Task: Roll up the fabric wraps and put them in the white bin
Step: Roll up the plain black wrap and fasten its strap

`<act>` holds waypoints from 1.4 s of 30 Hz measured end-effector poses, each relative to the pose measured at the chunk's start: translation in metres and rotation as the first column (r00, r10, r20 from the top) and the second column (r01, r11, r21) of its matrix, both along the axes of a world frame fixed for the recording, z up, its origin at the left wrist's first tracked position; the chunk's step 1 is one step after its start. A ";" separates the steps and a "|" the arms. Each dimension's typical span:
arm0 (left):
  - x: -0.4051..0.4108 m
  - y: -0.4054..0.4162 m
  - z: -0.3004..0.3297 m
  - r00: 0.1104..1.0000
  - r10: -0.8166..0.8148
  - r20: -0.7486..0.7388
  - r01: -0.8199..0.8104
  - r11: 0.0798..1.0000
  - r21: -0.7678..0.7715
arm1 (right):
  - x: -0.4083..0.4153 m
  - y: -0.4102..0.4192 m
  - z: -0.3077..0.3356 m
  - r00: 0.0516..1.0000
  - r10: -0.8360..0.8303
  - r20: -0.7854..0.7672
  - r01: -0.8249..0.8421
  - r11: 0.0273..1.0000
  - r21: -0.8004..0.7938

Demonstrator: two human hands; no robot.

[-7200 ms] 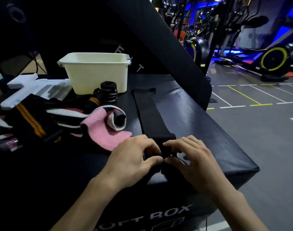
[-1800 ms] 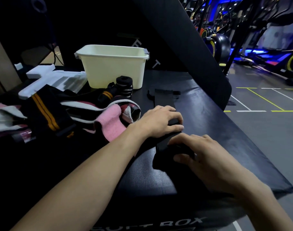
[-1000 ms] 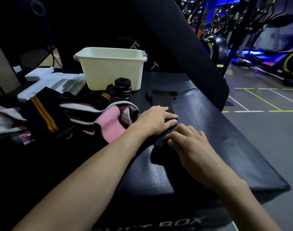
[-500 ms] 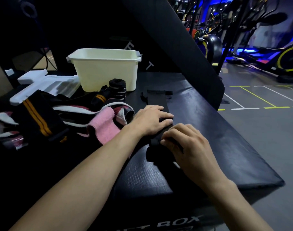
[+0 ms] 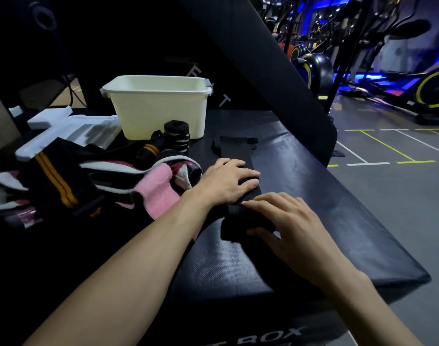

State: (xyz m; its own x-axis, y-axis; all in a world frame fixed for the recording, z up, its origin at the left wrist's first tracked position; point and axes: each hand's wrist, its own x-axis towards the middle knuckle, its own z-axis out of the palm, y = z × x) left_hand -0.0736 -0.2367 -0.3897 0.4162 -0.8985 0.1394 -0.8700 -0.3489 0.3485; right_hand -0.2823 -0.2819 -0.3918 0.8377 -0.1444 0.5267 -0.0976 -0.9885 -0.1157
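Near the box's (image 5: 313,186) right edge the black wrap (image 5: 236,156) is mid-roll, pressed flat by the left hand (image 5: 226,182), roll (image 5: 241,221) cupped loosely by the right hand (image 5: 288,226), so rolling toward the bin (image 5: 161,108) looks next.

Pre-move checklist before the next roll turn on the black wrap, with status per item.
1. Right hand on the rolled end of the black wrap: ok, fingers and thumb curl round the roll.
2. Left hand holds the flat strip down: ok, it lies flat on the strip just ahead of the roll.
3. Strip ahead lies straight: ok, it runs flat toward the white bin.
4. Roll tight and even: cannot tell, the hand covers it and it is dark.
5. Far strap end free: ok, nothing lies on it.
6. Bin has room: cannot tell, the floor of the bin is hidden.
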 end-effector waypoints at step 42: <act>-0.003 0.013 0.008 0.977 -0.212 0.037 0.210 0.977 0.045 | -0.033 0.034 0.035 0.902 0.092 -0.423 -0.037 0.990 0.134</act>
State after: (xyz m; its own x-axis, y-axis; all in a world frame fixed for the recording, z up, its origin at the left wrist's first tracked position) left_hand -0.0764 -0.2238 -0.3814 0.2110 -0.9708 0.1140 -0.9388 -0.1687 0.3002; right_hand -0.3149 -0.2476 -0.3572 0.9877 -0.1218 0.0983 -0.1009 -0.9755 -0.1954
